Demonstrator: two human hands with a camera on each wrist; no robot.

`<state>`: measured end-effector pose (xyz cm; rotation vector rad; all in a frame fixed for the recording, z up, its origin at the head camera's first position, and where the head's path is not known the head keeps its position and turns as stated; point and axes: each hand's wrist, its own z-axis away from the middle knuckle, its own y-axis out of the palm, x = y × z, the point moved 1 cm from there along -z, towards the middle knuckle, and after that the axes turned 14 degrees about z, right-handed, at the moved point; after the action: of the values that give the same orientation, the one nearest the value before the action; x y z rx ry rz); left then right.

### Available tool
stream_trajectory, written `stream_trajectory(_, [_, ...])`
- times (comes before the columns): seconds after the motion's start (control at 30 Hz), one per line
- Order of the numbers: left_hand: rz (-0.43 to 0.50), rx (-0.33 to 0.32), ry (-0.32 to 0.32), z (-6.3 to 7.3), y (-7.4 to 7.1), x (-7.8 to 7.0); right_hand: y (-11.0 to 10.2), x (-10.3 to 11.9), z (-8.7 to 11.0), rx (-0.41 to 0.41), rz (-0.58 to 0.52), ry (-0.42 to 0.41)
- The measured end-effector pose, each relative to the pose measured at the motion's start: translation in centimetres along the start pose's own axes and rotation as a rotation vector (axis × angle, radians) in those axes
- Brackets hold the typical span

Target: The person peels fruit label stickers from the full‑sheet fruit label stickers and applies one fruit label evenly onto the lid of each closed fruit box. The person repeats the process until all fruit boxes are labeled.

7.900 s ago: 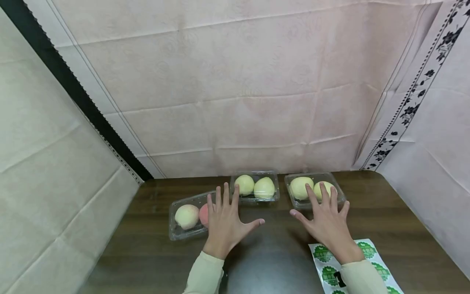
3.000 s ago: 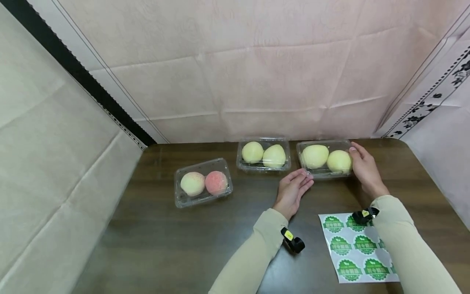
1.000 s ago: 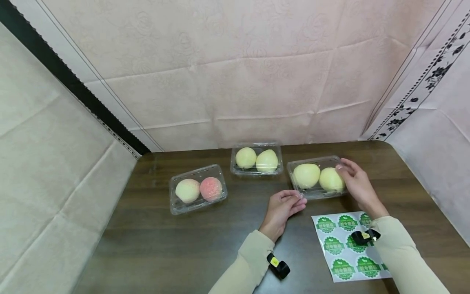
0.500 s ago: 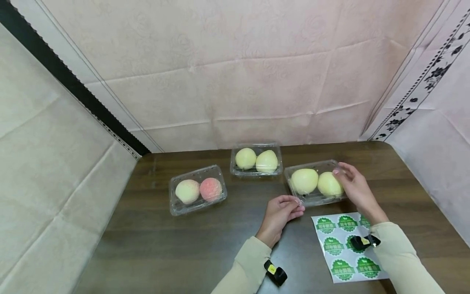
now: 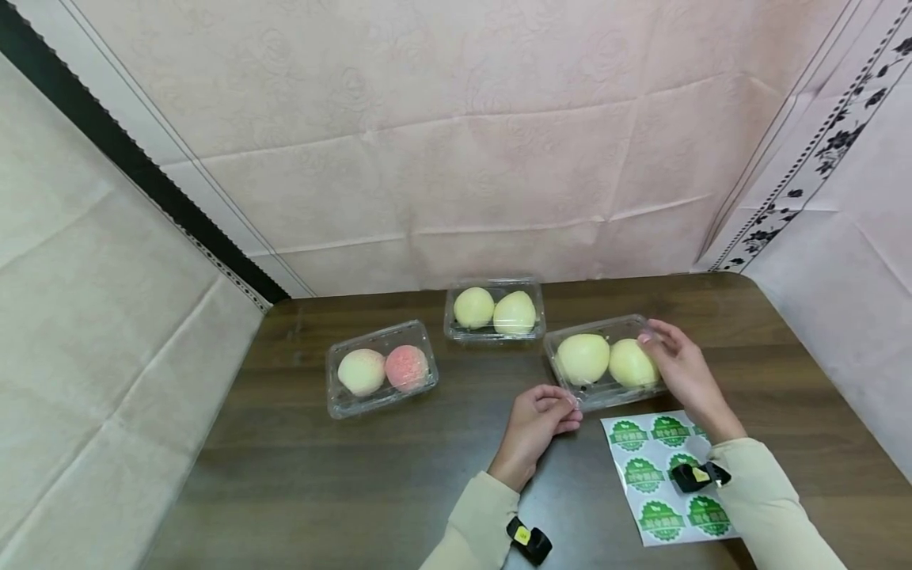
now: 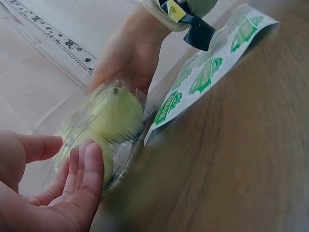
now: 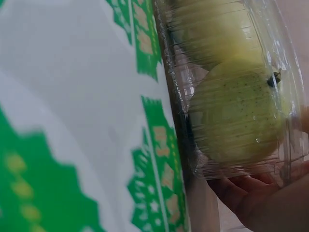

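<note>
A clear plastic fruit box (image 5: 606, 396) with two pale yellow-green fruits (image 5: 582, 359) lies at the right of the table. My left hand (image 5: 536, 423) pinches its near left corner. At the opposite end, my right hand (image 5: 685, 376) grips the box, thumb on the near side of the corner. Seen from the left wrist, the ribbed box (image 6: 126, 159) stands between both hands. In the right wrist view a dark stem shows on one speckled fruit (image 7: 236, 111), and fingers (image 7: 236, 193) curl at the box's end.
A sheet of green round stickers (image 5: 644, 475) lies just in front of the box, partly under the right sleeve. Another box (image 5: 495, 336) with two yellow-green fruits stands at the back. To the left, a third box (image 5: 345, 409) holds one pale and one pink-red fruit.
At first both hands were spread with straight fingers, holding nothing. They then took hold of the right-hand box, which has moved toward me and left, turning slightly. The other boxes stay put.
</note>
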<state>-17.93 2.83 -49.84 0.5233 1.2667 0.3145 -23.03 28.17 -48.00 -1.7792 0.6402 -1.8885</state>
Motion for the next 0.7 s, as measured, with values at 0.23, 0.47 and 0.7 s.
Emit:
stream_trajectory(0.23, [-0.124, -0.043, 0.089, 0.5, -0.5, 0.1, 0.7, 0.3, 0.8, -0.004, -0.039, -0.017])
stream_trajectory(0.47, [-0.422, -0.077, 0.236, 1.1, -0.4, -0.4, 1.1, 0.6, 0.9, -0.008, -0.042, 0.033])
stream_trajectory(0.7, [-0.557, -0.054, 0.289, 0.9, -0.1, -0.6, 1.6, 0.9, 1.2, -0.003, -0.064, 0.064])
